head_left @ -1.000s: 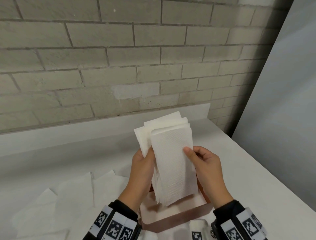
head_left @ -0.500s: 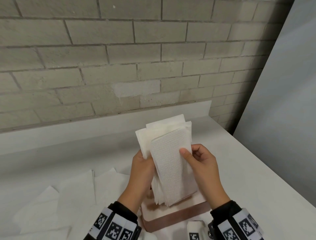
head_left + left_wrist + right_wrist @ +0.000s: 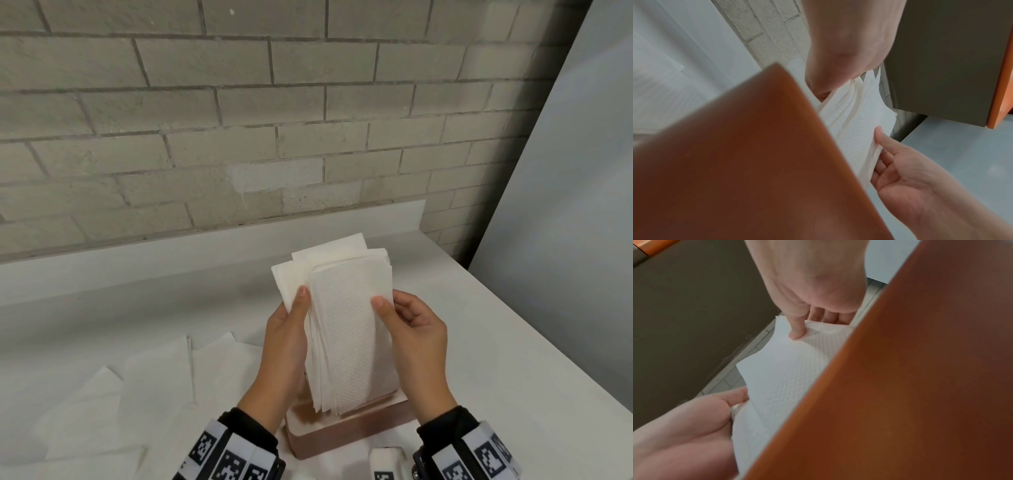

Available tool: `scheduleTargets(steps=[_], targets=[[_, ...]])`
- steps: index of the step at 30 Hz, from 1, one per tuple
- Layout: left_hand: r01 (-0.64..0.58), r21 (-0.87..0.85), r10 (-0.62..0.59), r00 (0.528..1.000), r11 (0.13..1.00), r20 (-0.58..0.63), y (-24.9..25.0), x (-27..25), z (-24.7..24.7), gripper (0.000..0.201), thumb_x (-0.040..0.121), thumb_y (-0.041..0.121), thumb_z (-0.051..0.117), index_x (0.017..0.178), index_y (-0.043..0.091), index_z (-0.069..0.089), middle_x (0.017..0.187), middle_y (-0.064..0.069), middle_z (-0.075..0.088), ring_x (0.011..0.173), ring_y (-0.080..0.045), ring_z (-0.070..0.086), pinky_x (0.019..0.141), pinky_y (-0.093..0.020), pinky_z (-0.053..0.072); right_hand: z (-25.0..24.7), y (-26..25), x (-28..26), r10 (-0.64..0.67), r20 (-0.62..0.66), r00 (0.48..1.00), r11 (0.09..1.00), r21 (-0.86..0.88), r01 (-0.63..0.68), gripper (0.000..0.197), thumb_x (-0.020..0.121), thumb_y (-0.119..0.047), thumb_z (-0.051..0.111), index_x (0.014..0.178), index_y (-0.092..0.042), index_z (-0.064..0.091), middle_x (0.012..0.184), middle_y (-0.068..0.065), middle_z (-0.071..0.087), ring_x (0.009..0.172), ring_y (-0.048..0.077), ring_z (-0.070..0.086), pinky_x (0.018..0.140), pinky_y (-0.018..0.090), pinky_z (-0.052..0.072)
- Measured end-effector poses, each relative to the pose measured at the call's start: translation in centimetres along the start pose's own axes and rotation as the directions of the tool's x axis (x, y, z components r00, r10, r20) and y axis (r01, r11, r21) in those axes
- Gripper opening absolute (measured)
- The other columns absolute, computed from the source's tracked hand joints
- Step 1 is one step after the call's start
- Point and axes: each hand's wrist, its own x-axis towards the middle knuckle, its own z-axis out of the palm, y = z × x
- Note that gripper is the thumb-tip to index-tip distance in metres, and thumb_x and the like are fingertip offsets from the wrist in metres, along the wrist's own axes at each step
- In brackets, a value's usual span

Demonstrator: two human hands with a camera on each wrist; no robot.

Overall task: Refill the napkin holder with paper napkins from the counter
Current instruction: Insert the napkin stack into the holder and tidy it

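A thick stack of white paper napkins (image 3: 349, 335) stands upright between my hands, its lower end inside the pinkish-brown napkin holder (image 3: 346, 430) on the white counter (image 3: 496, 359). My left hand (image 3: 287, 339) grips the stack's left edge, thumb on the front. My right hand (image 3: 414, 342) pinches the right edge, thumb on the front sheet and fingers behind. In the left wrist view the holder's wall (image 3: 735, 162) fills the foreground beside the napkins (image 3: 855, 123). In the right wrist view my thumb presses the napkins (image 3: 781, 378) next to the holder wall (image 3: 920, 369).
Several loose napkins (image 3: 154, 394) lie flat on the counter to the left of the holder. A brick wall (image 3: 239, 120) runs behind, and a grey panel (image 3: 565, 240) stands at the right past the counter's edge. A small white tagged object (image 3: 387, 460) sits just in front.
The stack has sunk a little lower towards the holder with both hands on it. My left thumb has come round onto the front of the stack's left edge.
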Motion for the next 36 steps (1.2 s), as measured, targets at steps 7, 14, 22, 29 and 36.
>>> scheduleTargets(steps=[7, 14, 22, 29, 36], targets=[[0.014, -0.034, -0.014, 1.0, 0.999, 0.001, 0.3, -0.2, -0.2, 0.023, 0.095, 0.036, 0.047, 0.098, 0.024, 0.066, 0.089, 0.002, 0.077, 0.086, -0.016, 0.072, 0.078, -0.033, 0.054, -0.5, -0.1, -0.1, -0.02, -0.034, 0.999, 1.0, 0.003, 0.02, 0.008, 0.079, -0.013, 0.073, 0.085, -0.019, 0.073, 0.084, -0.004, 0.075, 0.081, 0.009, 0.07, 0.073, 0.017, 0.054], [-0.068, 0.038, 0.068, 0.997, 0.997, -0.018, 0.1, -0.6, 0.1, 0.016, 0.09, 0.035, 0.056, 0.094, 0.025, 0.068, 0.087, 0.007, 0.076, 0.086, -0.013, 0.071, 0.076, -0.028, 0.054, -0.6, -0.2, -0.2, -0.036, 0.001, 0.999, 0.999, -0.025, 0.036, 0.009, 0.078, -0.011, 0.074, 0.083, -0.019, 0.073, 0.079, -0.008, 0.075, 0.074, 0.002, 0.067, 0.068, 0.013, 0.053], [-0.026, -0.073, 0.022, 0.998, 0.997, -0.057, 0.6, -0.4, -0.3, 0.016, 0.093, 0.031, 0.054, 0.098, 0.023, 0.067, 0.096, 0.001, 0.076, 0.094, -0.019, 0.071, 0.086, -0.037, 0.054, -1.0, -0.4, -0.1, 0.026, 0.025, 0.999, 0.997, 0.069, -0.028, 0.007, 0.079, -0.013, 0.071, 0.084, -0.017, 0.071, 0.084, -0.002, 0.074, 0.083, 0.013, 0.068, 0.082, 0.03, 0.054], [-0.083, 0.067, 0.086, 0.995, 0.994, -0.049, 0.6, 0.0, -0.8, 0.017, 0.094, 0.031, 0.053, 0.097, 0.025, 0.068, 0.094, 0.003, 0.076, 0.092, -0.017, 0.071, 0.084, -0.033, 0.055, -1.3, -1.6, 0.3, -0.029, 0.106, 0.994, 0.999, 0.029, 0.026, 0.012, 0.083, -0.009, 0.067, 0.09, -0.019, 0.068, 0.087, -0.008, 0.075, 0.084, 0.008, 0.069, 0.074, 0.018, 0.055], [-0.06, 0.124, 0.053, 0.997, 0.991, 0.06, 0.2, -0.6, -0.5, 0.025, 0.093, 0.035, 0.052, 0.096, 0.019, 0.071, 0.093, 0.0, 0.076, 0.091, -0.017, 0.07, 0.08, -0.029, 0.052, -0.1, -1.6, 0.6, -0.017, 0.149, 0.989, 1.0, -0.017, 0.019, 0.033, 0.086, -0.006, 0.064, 0.114, -0.025, 0.064, 0.102, -0.016, 0.072, 0.096, -0.004, 0.067, 0.076, 0.007, 0.05]])
